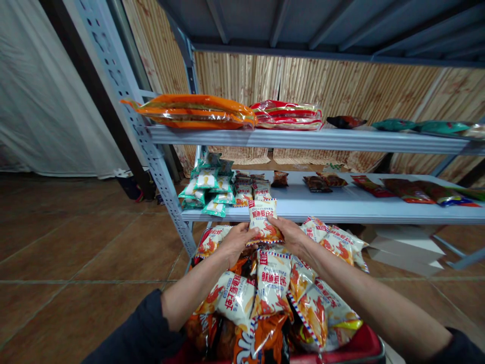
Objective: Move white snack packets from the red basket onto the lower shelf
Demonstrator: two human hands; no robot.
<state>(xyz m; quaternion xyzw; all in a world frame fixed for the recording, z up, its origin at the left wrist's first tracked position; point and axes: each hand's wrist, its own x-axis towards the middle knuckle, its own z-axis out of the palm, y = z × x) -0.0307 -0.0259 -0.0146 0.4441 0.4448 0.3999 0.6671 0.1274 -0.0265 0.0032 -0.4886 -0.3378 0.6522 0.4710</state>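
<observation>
Between my two hands is a white snack bag (262, 215) with red lettering and orange shrimp pictures, held upright just in front of the lower shelf's edge. My left hand (239, 241) grips its lower left side. On the right side, my right hand (287, 233) pinches it with the thumb on the front. Below lies a red basket (373, 346) heaped with more such snack bags (273, 283) and some orange-and-black bags (261, 341). Just behind the held bag, similar snack bags (242, 192) stand in short rows on the lower shelf (291, 206).
Green-and-white bags (208, 182) are stacked at the shelf's left end, by the perforated metal post (151, 156). Dark small bags (318, 183) lie farther right. The upper shelf (295, 139) carries large orange packs (197, 112) and red packs (288, 115). A white carton (405, 247) sits below.
</observation>
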